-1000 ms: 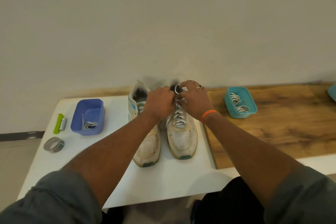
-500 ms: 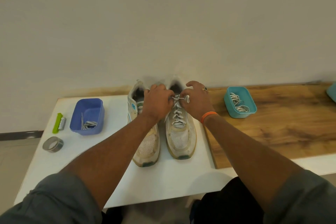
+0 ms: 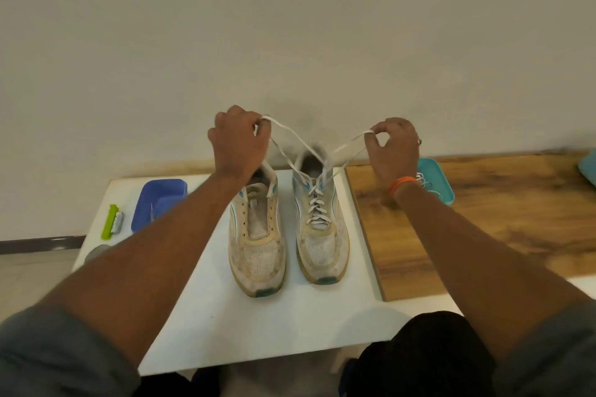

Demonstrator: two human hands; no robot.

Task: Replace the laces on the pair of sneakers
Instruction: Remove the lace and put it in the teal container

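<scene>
Two worn sneakers stand side by side on the white table (image 3: 290, 325), toes toward the person. The right sneaker (image 3: 321, 229) is laced; the left sneaker (image 3: 256, 235) has bare eyelets. Both hands are raised and well apart: the left hand (image 3: 237, 142) at 11 o'clock pinches one end of the lace (image 3: 292, 135), the right hand (image 3: 393, 147) at 1 o'clock pinches the other (the ends cross above the right sneaker's collar).
</scene>
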